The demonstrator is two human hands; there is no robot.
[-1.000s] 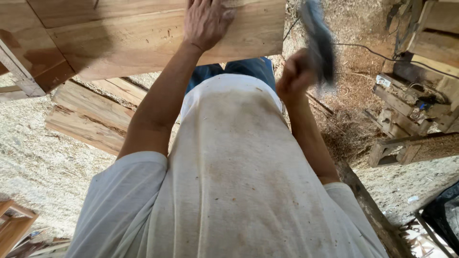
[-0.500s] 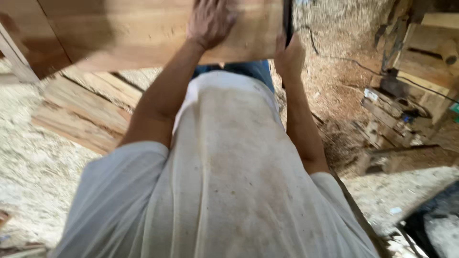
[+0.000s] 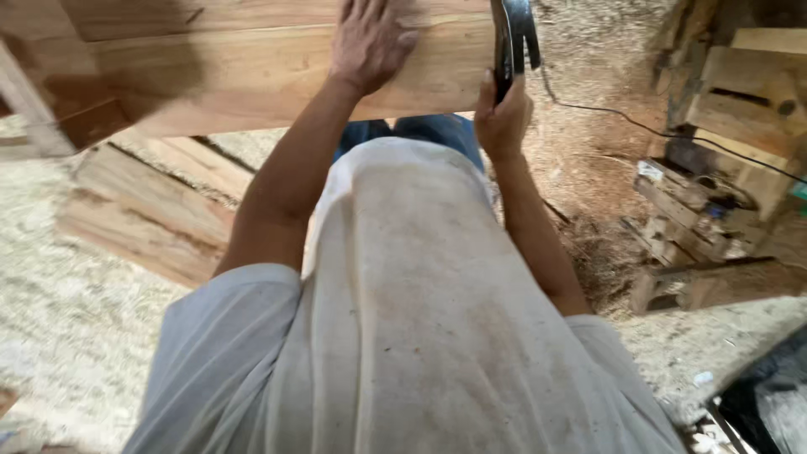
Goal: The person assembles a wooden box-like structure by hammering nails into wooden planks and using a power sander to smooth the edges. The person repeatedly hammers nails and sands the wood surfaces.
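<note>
— Since a second ago the right hand [image 3: 503, 118] has brought the hammer [image 3: 513, 38] down from its raised swing; it now stands against the end of the wooden plank [image 3: 252, 71], at about 1 o'clock in view.

— And the grip?

— Right hand is closed tight around the hammer's handle, dark metal head above the fist. Left hand [image 3: 370, 42] lies flat on the plank at 12 o'clock, fingers spread, gripping nothing, much where it was before.

— Where does the plank sit?

— Across the top of the view, from 10 to 12 o'clock, in front of the person's grey shirt [image 3: 420, 336].

— Around it?

— Loose boards [image 3: 143, 210] on the sawdust floor [image 3: 50, 336] at 9 o'clock, stacked timber pieces [image 3: 714, 210] at 3 o'clock, and a dark cable [image 3: 622, 118] trailing over the ground at 2 o'clock.
</note>
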